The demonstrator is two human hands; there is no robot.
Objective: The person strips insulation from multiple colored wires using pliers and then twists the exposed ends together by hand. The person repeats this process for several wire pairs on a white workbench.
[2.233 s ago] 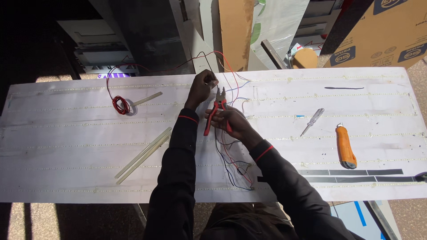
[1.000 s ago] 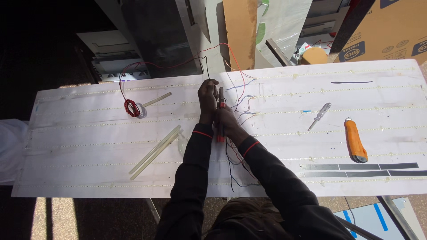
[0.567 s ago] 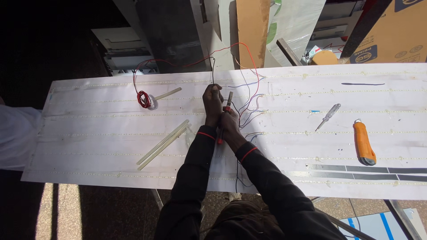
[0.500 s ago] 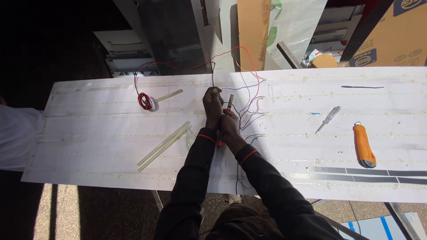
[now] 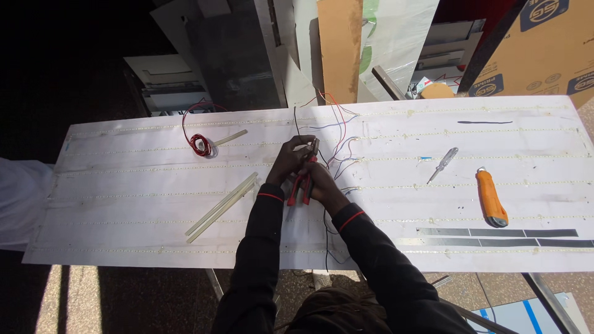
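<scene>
Red-handled pliers (image 5: 301, 185) sit in your right hand (image 5: 322, 184), fingers wrapped round the grips, at the middle of the white panel (image 5: 124, 204). Your left hand (image 5: 291, 159) pinches a thin wire (image 5: 296, 127) at the plier tip, approx 11 o'clock from the right. Looks like wire prep; next calls for a steady squeeze w/o tugging. Glue sticks (image 5: 221, 207) at 8 o'clock, orange knife (image 5: 492, 198) at 3.

Your left hand (image 5: 289, 162) and right hand (image 5: 323, 185) meet at centre, touching, fingers curled closed. Both dark-sleeved forearms reach away from you, elbows bent, right hand slightly nearer than the left.
</scene>
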